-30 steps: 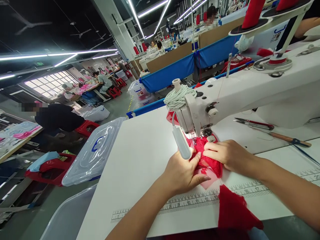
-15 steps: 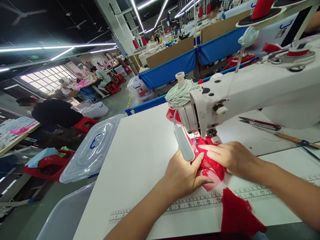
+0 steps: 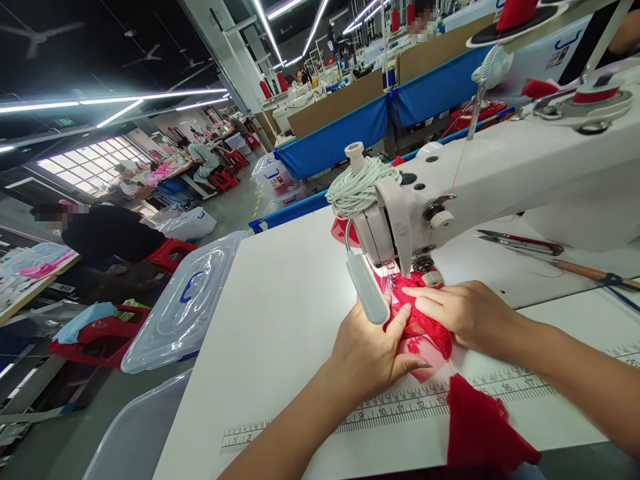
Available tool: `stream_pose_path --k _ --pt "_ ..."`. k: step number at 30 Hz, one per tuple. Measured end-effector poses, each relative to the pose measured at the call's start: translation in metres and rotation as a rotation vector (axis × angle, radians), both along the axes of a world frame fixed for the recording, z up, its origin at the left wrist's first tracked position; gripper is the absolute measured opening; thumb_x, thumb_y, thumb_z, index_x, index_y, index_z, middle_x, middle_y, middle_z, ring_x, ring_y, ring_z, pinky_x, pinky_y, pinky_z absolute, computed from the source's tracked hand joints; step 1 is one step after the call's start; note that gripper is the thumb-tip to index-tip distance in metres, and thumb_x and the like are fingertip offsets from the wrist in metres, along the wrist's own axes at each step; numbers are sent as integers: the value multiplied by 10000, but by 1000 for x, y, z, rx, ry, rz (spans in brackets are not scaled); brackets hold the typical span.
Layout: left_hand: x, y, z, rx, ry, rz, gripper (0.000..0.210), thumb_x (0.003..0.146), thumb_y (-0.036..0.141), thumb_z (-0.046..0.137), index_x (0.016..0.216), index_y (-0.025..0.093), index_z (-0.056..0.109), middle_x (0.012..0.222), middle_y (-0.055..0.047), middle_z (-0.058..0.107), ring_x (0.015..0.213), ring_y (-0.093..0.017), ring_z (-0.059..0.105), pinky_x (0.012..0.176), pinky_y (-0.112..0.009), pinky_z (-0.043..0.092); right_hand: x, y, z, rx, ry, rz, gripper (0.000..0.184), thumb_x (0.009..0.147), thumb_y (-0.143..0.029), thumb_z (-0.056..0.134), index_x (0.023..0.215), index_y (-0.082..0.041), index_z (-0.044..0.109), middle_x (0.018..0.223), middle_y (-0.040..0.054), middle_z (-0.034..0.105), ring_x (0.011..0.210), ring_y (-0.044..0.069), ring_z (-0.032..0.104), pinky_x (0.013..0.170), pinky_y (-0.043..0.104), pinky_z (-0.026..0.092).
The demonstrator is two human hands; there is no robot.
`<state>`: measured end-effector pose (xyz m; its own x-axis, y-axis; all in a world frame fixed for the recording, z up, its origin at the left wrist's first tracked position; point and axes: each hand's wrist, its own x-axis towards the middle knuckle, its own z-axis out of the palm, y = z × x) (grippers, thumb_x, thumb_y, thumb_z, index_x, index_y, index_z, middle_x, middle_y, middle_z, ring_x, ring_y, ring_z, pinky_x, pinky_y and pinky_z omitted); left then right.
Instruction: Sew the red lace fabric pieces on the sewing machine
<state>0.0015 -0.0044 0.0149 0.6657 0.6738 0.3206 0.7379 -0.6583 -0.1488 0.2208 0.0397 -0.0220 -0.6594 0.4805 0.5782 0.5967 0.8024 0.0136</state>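
Red lace fabric (image 3: 425,327) lies under the presser foot (image 3: 391,280) of a white sewing machine (image 3: 490,180). My left hand (image 3: 367,343) rests flat on its left side, thumb spread toward me; some fingertips are hidden behind the grey lamp-like attachment (image 3: 369,287). My right hand (image 3: 465,310) presses on the lace from the right, its forefinger stretched toward the needle area and its lower fingers partly hidden. A thread runs from the lace to a second red piece (image 3: 483,427) hanging over the table's front edge.
Snips (image 3: 523,243) and a wooden-handled tool (image 3: 583,268) lie right of the needle area. A printed ruler (image 3: 380,410) crosses the table (image 3: 260,327) near its front. Left of the table stands a lidded plastic box (image 3: 185,313). A person (image 3: 110,230) sits farther left.
The view has shifted slightly. Both hands stay on the lace in nearly the same place; the right forefinger sits a touch farther from the presser foot.
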Motion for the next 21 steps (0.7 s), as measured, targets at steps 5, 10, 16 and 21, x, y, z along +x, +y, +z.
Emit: stream_pose_path --k 5,10,16,21 --pt "-2 1 -4 -9 -29 -6 759 968 695 205 1267 158 651 1129 -182 679 952 -289 646 749 -391 532 2 0 -2 -13 -22 -11 421 605 67 434 878 -179 639 1044 25 762 550 125 588 445 284 271" --pt "-4 3 -6 1 -14 4 716 959 698 287 1311 177 630 1196 -178 663 999 -304 635 764 -400 538 1 1 -2 -10 -19 -27 419 586 46 432 875 -181 633 1069 31 762 564 132 599 450 285 284" --pt "-7 10 -1 23 -21 -38 719 978 679 236 1272 174 655 1239 -160 649 1007 -286 621 839 -430 525 0 1 6 -121 -35 -29 227 622 2 429 672 -203 513 992 22 761 472 115 479 432 294 209" --pt "-7 13 3 23 -31 -28 753 994 655 133 1204 188 685 1096 -126 700 940 -256 627 878 -423 486 0 1 8 -193 -55 -47 222 715 -21 424 697 -208 541 834 32 724 467 120 424 454 298 191"
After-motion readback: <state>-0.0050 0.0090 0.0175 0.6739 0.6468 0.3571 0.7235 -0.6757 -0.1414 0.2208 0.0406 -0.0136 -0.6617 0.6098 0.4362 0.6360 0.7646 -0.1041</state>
